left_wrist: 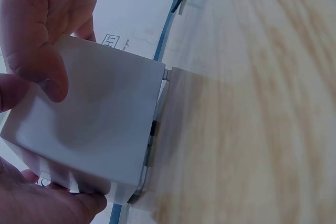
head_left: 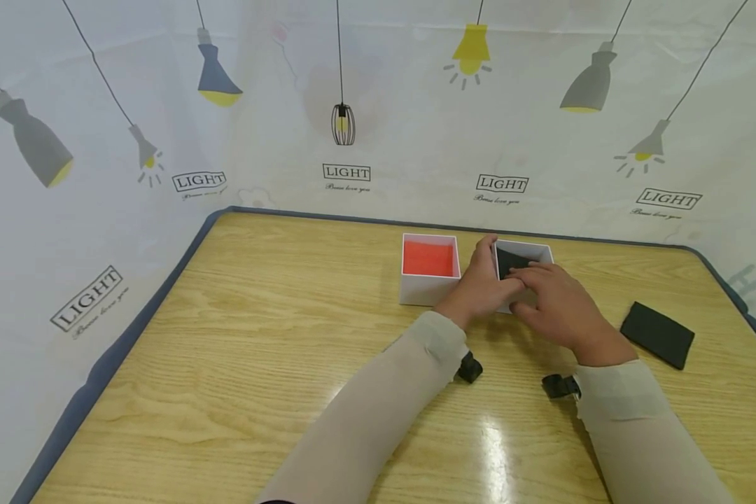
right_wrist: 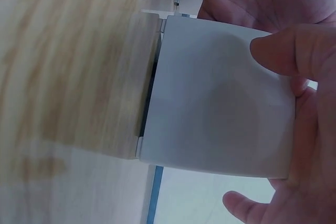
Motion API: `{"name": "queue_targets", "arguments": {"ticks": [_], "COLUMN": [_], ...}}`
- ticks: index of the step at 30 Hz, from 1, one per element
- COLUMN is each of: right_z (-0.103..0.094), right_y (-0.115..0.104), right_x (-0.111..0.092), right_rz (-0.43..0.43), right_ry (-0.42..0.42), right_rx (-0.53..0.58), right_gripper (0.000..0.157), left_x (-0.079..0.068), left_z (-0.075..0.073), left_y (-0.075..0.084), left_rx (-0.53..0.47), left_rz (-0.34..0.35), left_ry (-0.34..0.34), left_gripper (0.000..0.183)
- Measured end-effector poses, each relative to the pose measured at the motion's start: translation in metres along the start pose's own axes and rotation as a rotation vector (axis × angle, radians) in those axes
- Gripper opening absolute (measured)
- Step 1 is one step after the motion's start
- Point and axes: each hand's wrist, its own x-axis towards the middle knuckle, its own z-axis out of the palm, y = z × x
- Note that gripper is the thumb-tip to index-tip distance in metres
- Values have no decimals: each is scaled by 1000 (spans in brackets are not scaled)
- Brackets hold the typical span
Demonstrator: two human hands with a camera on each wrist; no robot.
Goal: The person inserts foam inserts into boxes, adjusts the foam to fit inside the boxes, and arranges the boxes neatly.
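Observation:
A white open-topped box (head_left: 539, 253) stands near the table's back edge, with dark folded cloth (head_left: 508, 261) inside. My left hand (head_left: 477, 283) holds the box at its left side, fingers along the wall and thumb over the front rim. Over the front right of the rim lies my right hand (head_left: 561, 301), its fingers reaching in and touching the cloth; their tips are hidden. In the right wrist view the right thumb (right_wrist: 283, 51) lies against the smooth front face. Both hands meet above the rim.
Just left stands a second white box (head_left: 427, 288) with a red-orange cloth (head_left: 428, 259) in it. Another dark folded cloth (head_left: 657, 334) lies flat on the wooden table (head_left: 239, 336), to the right. A printed white curtain (head_left: 409, 84) hangs behind and at both sides.

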Motion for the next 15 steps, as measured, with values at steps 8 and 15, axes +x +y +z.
{"name": "queue_targets", "arguments": {"ticks": [8, 15], "right_z": [1, 3], "right_y": [-1, 3], "right_x": [1, 0], "right_rz": [12, -29], "right_ry": [6, 47], "right_rx": [-5, 11], "right_gripper": [43, 41], "left_x": [-1, 0], "left_z": [0, 1], "left_y": [1, 1], "left_rx": [0, 4], "left_rz": [1, -4], "left_ry": [3, 4], "left_gripper": [94, 94]}}
